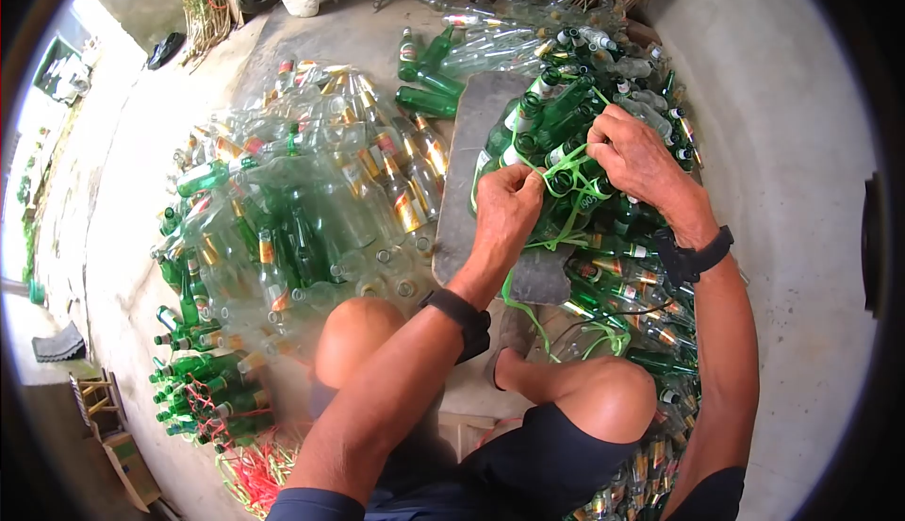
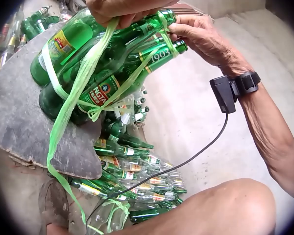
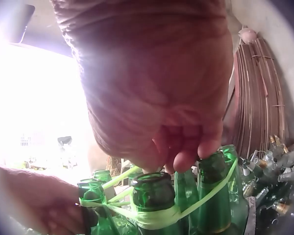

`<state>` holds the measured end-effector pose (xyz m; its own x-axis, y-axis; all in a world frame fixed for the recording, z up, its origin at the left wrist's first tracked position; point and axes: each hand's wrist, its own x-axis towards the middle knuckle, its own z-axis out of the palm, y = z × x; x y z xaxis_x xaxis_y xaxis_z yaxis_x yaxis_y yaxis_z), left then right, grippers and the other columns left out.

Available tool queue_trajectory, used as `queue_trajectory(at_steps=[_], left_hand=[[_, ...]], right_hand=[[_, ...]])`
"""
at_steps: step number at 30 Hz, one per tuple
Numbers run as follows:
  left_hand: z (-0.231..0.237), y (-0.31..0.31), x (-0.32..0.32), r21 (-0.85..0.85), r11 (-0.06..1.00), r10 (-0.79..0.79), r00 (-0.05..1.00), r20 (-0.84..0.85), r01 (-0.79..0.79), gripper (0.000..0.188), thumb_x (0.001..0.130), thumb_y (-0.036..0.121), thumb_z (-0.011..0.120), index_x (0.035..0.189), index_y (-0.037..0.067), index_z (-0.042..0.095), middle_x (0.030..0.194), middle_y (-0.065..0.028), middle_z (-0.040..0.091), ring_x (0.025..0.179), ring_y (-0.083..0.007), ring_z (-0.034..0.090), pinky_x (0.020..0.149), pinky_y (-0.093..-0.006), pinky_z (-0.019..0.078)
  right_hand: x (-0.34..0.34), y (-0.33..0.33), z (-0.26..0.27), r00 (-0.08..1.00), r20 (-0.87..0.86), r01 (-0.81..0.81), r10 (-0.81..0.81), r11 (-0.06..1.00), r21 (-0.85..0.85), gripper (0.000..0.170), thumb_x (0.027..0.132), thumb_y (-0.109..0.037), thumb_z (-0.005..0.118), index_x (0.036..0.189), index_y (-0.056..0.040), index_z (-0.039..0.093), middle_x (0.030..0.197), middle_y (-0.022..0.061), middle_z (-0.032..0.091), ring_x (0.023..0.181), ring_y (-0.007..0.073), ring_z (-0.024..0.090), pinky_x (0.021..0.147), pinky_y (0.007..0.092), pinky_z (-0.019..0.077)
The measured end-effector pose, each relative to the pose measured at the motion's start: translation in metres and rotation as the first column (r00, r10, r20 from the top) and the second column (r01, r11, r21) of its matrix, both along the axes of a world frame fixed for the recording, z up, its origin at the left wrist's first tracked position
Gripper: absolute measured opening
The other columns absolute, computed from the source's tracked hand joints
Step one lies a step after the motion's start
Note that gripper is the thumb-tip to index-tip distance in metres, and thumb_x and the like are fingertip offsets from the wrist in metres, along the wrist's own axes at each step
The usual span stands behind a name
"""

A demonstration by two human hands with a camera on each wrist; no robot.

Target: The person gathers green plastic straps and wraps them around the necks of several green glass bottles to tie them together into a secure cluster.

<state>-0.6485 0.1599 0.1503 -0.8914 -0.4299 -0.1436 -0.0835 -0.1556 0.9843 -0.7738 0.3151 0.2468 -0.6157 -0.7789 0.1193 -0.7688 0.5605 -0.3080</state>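
A bundle of green bottles (image 1: 564,115) with green plastic strap (image 1: 524,158) looped round the necks stands on a grey board (image 1: 459,229). My left hand (image 1: 507,208) pinches the strap at the bundle's near left side; in the left wrist view a long tail of strap (image 2: 79,83) hangs below the left hand (image 2: 122,9). On the bundle's right, my right hand (image 1: 643,158) has its fingers curled at the strap beside the necks. The right wrist view has the right hand (image 3: 152,83) over the bottle mouths (image 3: 153,188), its fingertips partly hidden.
Many clear and green bottles (image 1: 306,200) lie piled at left, with more (image 1: 650,304) at right along the pale wall (image 1: 782,191). Loose green strap (image 1: 603,340) lies near the right knee (image 1: 603,398). A black cable (image 2: 186,162) hangs from the right wrist device.
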Motion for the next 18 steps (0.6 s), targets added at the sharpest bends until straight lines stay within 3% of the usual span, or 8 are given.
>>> queue_trajectory(at_steps=[4,11,13,18], left_hand=[[-0.004,0.003,-0.002,0.02,1.0,0.019,1.0,-0.022,-0.019,0.029,0.095,0.016,0.062,0.079,-0.007,0.068,0.061,0.0007,0.054,0.059,-0.0078,0.045,0.052,-0.0333,0.0356],[-0.004,0.006,-0.004,0.03,0.999,0.039,0.999,-0.005,-0.039,0.029,0.095,0.013,0.06,0.073,-0.006,0.061,0.061,0.0018,0.051,0.059,-0.0072,0.042,0.052,-0.0327,0.0334],[-0.003,0.007,-0.004,0.047,0.998,0.036,0.999,-0.003,-0.036,0.03,0.096,0.013,0.06,0.072,-0.006,0.06,0.061,0.0022,0.05,0.059,-0.0069,0.041,0.051,-0.0325,0.0326],[-0.003,0.007,-0.004,0.111,0.993,0.031,0.999,-0.018,-0.029,0.032,0.097,0.013,0.061,0.07,-0.005,0.059,0.062,0.004,0.049,0.058,-0.0057,0.039,0.051,-0.0315,0.0304]], right_hand=[[-0.011,0.003,-0.01,1.0,-0.007,-0.029,0.029,0.999,-0.038,0.012,0.093,-0.008,0.059,0.094,0.0031,0.062,0.094,0.0175,0.058,0.087,0.0372,0.06,0.081,0.0446,0.0482],[-0.014,-0.015,-0.006,0.993,-0.074,-0.095,0.094,0.995,-0.004,0.013,0.091,-0.009,0.058,0.087,0.0017,0.065,0.093,0.0164,0.062,0.095,0.0373,0.062,0.086,0.0468,0.0507],[-0.019,-0.018,-0.01,1.0,0.001,0.031,-0.031,0.999,0.008,0.012,0.09,-0.01,0.06,0.087,-0.0006,0.068,0.092,0.0162,0.063,0.095,0.038,0.063,0.086,0.0483,0.051],[-0.024,-0.02,-0.01,0.998,-0.048,0.043,-0.04,0.996,0.08,0.012,0.088,-0.014,0.064,0.087,-0.0056,0.072,0.093,0.0155,0.066,0.095,0.04,0.066,0.083,0.0499,0.0523]])
